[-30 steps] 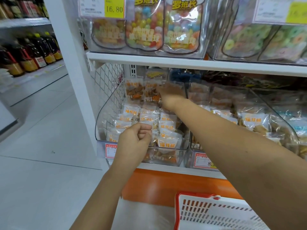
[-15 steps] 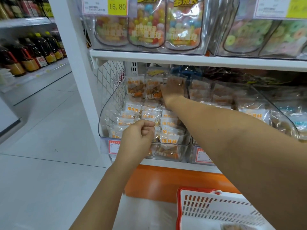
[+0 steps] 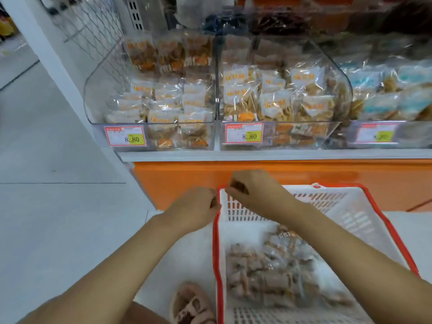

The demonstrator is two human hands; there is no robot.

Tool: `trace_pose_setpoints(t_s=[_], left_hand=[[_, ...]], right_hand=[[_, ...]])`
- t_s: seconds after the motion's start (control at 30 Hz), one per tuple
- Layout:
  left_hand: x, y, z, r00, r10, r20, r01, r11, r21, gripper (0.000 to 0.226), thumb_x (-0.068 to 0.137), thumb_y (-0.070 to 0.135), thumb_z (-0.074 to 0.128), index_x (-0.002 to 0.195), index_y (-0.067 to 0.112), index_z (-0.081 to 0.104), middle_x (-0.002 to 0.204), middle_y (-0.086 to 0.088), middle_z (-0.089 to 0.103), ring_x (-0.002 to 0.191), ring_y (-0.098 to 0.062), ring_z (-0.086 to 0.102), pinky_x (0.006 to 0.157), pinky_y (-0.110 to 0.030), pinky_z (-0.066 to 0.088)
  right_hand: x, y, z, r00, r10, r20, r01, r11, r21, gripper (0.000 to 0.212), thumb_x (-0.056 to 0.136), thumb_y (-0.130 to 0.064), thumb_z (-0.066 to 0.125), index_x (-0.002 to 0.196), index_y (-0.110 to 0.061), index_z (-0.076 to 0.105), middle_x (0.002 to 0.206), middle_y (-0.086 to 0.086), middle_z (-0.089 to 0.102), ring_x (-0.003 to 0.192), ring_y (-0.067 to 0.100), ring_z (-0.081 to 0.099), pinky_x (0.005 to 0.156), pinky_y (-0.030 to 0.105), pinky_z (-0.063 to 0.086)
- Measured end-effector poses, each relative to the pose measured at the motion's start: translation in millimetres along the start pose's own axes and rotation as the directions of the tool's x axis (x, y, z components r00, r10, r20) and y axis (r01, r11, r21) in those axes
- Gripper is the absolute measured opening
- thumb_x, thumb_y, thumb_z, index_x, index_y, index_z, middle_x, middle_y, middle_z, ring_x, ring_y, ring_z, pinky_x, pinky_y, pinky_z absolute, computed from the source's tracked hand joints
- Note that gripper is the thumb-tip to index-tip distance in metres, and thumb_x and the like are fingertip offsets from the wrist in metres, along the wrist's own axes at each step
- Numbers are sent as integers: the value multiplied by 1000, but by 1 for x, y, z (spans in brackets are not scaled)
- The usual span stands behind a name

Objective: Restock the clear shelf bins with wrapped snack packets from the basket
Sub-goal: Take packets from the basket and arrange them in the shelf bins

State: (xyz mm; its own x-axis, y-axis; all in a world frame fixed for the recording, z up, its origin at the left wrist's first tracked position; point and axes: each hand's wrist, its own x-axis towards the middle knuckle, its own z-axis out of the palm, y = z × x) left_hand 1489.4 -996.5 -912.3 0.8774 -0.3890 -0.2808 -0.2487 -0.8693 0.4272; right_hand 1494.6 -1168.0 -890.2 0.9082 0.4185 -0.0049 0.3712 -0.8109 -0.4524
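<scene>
Pickup step, apparently: left hand (image 3: 196, 208), right hand (image 3: 253, 194) curled at basket (image 3: 357, 218) far-left corner, holding what, cannot tell. Next: grasp snack packets (image 3: 268, 272) below.

packets (image 3: 268, 270): were motion-blurred, labels unreadable.
basket (image 3: 357, 220): near end was cut off by the bottom edge; part of its far rim was hidden behind the right hand (image 3: 254, 195).
left hand (image 3: 194, 206): fingertips were blurred, grip unclear.
price tag (image 3: 376, 134): figures were too smeared to read.
</scene>
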Motion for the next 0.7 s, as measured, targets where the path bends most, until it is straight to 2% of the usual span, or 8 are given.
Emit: trace_pose_setpoints(t_s=[0.1, 0.13, 0.2, 0.3, 0.4, 0.5, 0.57, 0.7], left_hand=[[8, -7, 36, 969, -48, 244, 34, 998, 62, 18, 97, 21, 46, 98, 10, 60, 105, -4, 64, 89, -17, 57, 77, -28, 46], [10, -9, 43, 951, -69, 300, 47, 996, 79, 22, 96, 19, 46, 108, 9, 61, 113, -6, 64, 97, -20, 60, 83, -33, 50], [14, -11, 51, 917, -93, 387, 52, 992, 116, 30, 96, 17, 44, 120, 11, 60, 120, -7, 62, 106, -25, 60, 91, -40, 51], [20, -7, 49, 885, -83, 458, 18, 989, 145, 34, 98, 21, 42, 129, 14, 56, 127, -6, 59, 109, -24, 58, 95, -39, 50], [24, 1, 44, 866, -65, 496, -8, 990, 144, 37, 101, 17, 38, 136, 15, 50, 131, -5, 55, 113, -25, 55, 95, -32, 46], [27, 3, 42, 865, -92, 494, 18, 988, 152, 36, 101, 16, 38, 135, 13, 50, 132, -3, 54, 113, -23, 55, 94, -29, 45], [29, 4, 42, 861, -110, 496, 31, 986, 165, 34, 100, 15, 39, 131, 12, 53, 131, -6, 57, 112, -25, 57, 93, -33, 47], [29, 9, 36, 862, -138, 487, 40, 978, 206, 32, 100, 18, 41, 127, 10, 57, 125, -7, 59, 108, -23, 58, 91, -32, 48]], right_hand=[[-15, 70, 76, 930, 236, 282, -248, 969, 7, 12, 93, -14, 53, 93, -8, 63, 97, 7, 67, 89, 22, 62, 76, 32, 48], [-21, 88, 99, 885, 289, 364, -301, 953, -23, 21, 93, -11, 52, 112, -8, 62, 119, 10, 63, 108, 24, 59, 90, 34, 47], [-34, 113, 143, 795, 323, 514, -355, 934, -38, 56, 91, -1, 49, 145, -9, 35, 151, 9, 35, 137, 25, 36, 110, 33, 33], [-49, 131, 201, 731, 288, 619, -288, 952, -103, 84, 89, -2, 55, 154, -17, 4, 161, 8, -1, 148, 27, 1, 119, 41, 17], [-56, 143, 240, 708, 226, 669, -99, 970, -223, 92, 90, -18, 61, 152, -35, -5, 158, 3, -21, 140, 31, -22, 117, 58, 9], [-62, 138, 242, 685, 255, 683, -62, 954, -293, 76, 93, -14, 52, 151, -36, 8, 160, 6, 1, 146, 38, -1, 116, 57, 10], [-64, 135, 235, 751, 245, 613, -12, 934, -358, 68, 93, -17, 51, 149, -35, 17, 153, 7, 21, 140, 34, 20, 113, 51, 21], [-75, 144, 220, 744, 251, 619, -46, 944, -327, 77, 87, -39, 59, 151, -28, 18, 146, 11, 26, 134, 34, 26, 108, 47, 30]])
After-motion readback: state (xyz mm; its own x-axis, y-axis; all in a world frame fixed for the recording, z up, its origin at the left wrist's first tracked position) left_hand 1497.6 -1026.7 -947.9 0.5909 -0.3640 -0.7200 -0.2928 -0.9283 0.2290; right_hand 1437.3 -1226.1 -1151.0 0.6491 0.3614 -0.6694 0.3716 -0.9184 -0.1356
